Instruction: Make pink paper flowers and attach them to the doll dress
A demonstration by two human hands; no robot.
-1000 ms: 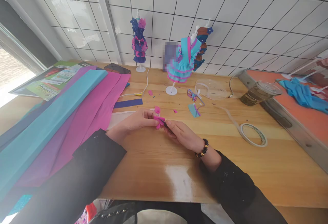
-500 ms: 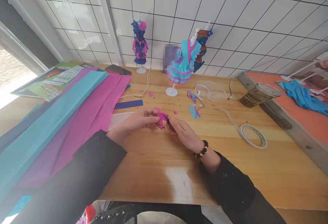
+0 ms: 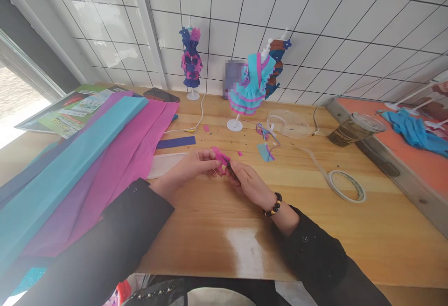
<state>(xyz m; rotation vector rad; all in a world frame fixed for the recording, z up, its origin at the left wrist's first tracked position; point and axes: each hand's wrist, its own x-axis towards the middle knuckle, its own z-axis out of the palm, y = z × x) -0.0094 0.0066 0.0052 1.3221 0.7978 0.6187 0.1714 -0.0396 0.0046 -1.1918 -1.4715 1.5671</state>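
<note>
Between the fingers of my left hand (image 3: 200,163) is a small piece of bright pink crepe paper (image 3: 219,155). My right hand (image 3: 249,181) grips small dark scissors (image 3: 229,168); their blades lie at the pink paper's right side, and most of the handles are hidden by my fingers. A tiny pink scrap (image 3: 240,153) lies on the table just beyond my hands. Behind it stands a little dress form in a turquoise and pink ruffled paper dress (image 3: 249,89).
Long folded crepe paper sheets (image 3: 115,152) cover the table's left side. A dark blue strip (image 3: 177,142) lies nearby. To the right are a tape roll (image 3: 346,186), a lidded cup (image 3: 355,128) and an orange-topped box (image 3: 402,142). Another dressed form (image 3: 191,61) stands by the tiled wall.
The scissors and my right hand have shifted slightly left against the pink paper. My left hand keeps its hold, nearly still.
</note>
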